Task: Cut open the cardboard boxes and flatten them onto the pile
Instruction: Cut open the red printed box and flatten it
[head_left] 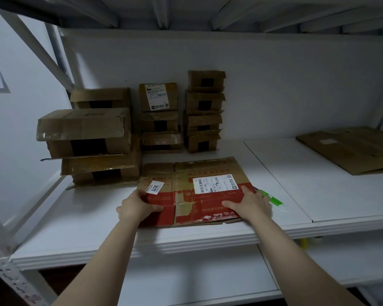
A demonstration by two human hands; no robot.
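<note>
A flattened brown and red cardboard box (192, 191) with white shipping labels lies on the white shelf (274, 173) in front of me. My left hand (137, 207) grips its left edge, thumb on top. My right hand (250, 203) grips its right edge the same way. A green box cutter (272, 198) lies on the shelf just right of my right hand. A pile of flattened cardboard (352, 149) lies at the far right of the shelf. Several taped, uncut boxes (161, 120) stand stacked at the back left.
Larger boxes (86, 133) are stacked at the left against the shelf's frame. The white back wall (274, 85) closes the shelf behind. An upper shelf's underside hangs overhead. A lower shelf (186, 281) shows below, with a yellow object (304, 242) under the edge.
</note>
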